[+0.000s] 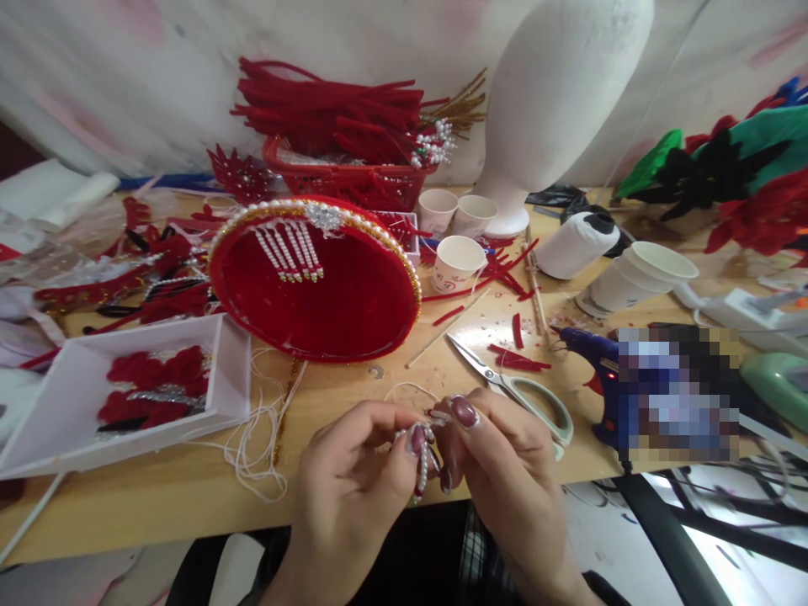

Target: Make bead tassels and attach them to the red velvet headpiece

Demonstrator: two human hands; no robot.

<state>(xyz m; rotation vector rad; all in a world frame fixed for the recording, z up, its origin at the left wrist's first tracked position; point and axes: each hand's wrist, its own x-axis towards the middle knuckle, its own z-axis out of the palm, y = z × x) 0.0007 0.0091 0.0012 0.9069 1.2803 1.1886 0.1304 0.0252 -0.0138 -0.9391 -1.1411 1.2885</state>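
The left hand (353, 475) and right hand (505, 463) are pinching a bead strand (422, 473), fingers (392, 475) nearly closed, over the bench (344, 391) edge; they are apparently fastening it; the next move is needing steady tension.

The beads (422, 473) at the front edge of the wooden worktop (157, 501) look glossy, the tray (231, 370) near its left edge smooth plastic, the red disc (321, 311) velvety cloth.
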